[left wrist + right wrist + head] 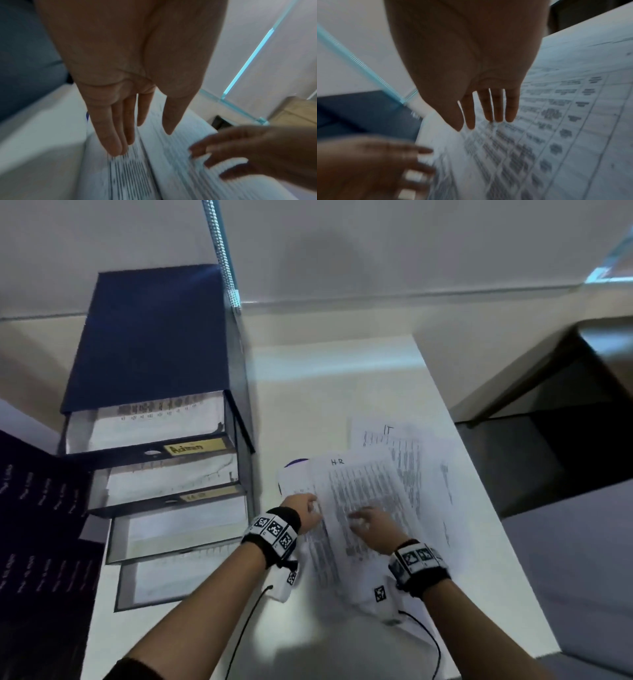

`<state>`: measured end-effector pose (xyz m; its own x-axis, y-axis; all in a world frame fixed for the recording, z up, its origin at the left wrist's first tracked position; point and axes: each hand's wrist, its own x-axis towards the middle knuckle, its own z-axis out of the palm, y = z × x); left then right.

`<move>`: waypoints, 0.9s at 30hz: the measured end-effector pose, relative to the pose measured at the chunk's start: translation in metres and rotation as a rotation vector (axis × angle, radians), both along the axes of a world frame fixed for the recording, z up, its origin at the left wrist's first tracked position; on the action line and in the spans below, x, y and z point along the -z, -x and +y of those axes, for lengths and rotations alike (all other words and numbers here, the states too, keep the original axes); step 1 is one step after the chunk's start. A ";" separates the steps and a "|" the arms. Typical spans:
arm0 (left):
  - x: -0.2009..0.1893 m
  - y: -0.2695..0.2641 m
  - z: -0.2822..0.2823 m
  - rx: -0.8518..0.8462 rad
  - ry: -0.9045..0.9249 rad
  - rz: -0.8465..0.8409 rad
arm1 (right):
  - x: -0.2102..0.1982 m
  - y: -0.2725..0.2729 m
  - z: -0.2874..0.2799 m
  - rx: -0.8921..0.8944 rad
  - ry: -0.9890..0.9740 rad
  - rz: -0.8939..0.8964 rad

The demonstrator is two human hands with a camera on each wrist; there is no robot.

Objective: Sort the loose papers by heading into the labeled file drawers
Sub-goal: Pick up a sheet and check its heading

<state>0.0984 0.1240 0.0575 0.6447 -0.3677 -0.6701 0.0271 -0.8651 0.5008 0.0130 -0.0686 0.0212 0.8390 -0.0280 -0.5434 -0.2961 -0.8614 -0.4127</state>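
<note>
Pressing flat, straight fingers of my left hand [305,510] and right hand [371,523] on the HR sheet [356,487] atop the fanned pile on the desk [342,371], neither grip closed, I risk dragging the sheet underneath along toward the drawers [164,474].

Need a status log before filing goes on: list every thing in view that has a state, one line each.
File drawers: all four pulled out, papers inside.
HR sheet: on top of the loose pile, face up.
IT sheet: partly covered by the HR sheet.
Left hand: fingers straight, at the pile's left edge.
Right hand: fingers straight, over the HR sheet.
</note>
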 end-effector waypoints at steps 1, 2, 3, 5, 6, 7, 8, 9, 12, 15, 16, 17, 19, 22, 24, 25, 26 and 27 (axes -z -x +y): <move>0.011 0.002 -0.008 -0.035 -0.030 0.028 | -0.003 -0.003 -0.016 0.131 -0.026 -0.044; 0.020 0.004 -0.015 -0.097 -0.031 0.034 | -0.005 -0.004 -0.034 0.274 -0.002 -0.100; 0.028 0.006 -0.022 -0.186 -0.015 0.029 | -0.004 -0.004 -0.052 0.399 0.045 -0.142; 0.040 0.005 -0.033 -0.369 0.046 0.000 | 0.000 -0.001 -0.082 0.525 0.110 -0.110; 0.045 0.005 -0.038 -0.417 0.070 -0.008 | 0.003 -0.002 -0.091 0.535 0.095 -0.076; 0.047 0.004 -0.044 -0.441 0.089 -0.008 | 0.006 -0.003 -0.095 0.525 0.047 -0.059; 0.049 0.004 -0.049 -0.449 0.107 -0.007 | 0.009 -0.003 -0.096 0.514 -0.021 -0.051; 0.050 0.005 -0.054 -0.450 0.129 -0.005 | 0.014 -0.003 -0.094 0.499 -0.081 -0.050; 0.045 0.008 -0.070 -0.436 0.205 -0.055 | 0.023 -0.003 -0.092 0.438 -0.117 -0.059; 0.039 0.013 -0.080 -0.289 0.235 -0.183 | 0.016 -0.007 -0.099 0.423 -0.212 -0.038; 0.039 0.015 -0.081 -0.226 0.232 -0.255 | 0.016 -0.007 -0.105 0.434 -0.260 -0.032; 0.039 0.017 -0.081 -0.188 0.244 -0.313 | 0.016 -0.006 -0.110 0.459 -0.315 -0.026; 0.040 0.022 -0.079 -0.114 0.255 -0.370 | 0.012 -0.002 -0.119 0.516 -0.402 -0.015; 0.036 0.028 -0.075 -0.032 0.276 -0.363 | 0.005 0.006 -0.124 0.552 -0.569 0.016; 0.024 0.033 -0.069 -0.093 0.343 -0.229 | -0.007 0.010 -0.119 0.565 -0.674 0.035; 0.017 0.034 -0.063 -0.140 0.376 -0.180 | -0.013 0.011 -0.116 0.581 -0.729 0.031; 0.010 0.035 -0.055 -0.189 0.391 -0.165 | -0.022 0.012 -0.110 0.602 -0.777 0.021; 0.001 0.036 -0.045 -0.236 0.409 -0.187 | -0.032 0.012 -0.103 0.606 -0.818 0.001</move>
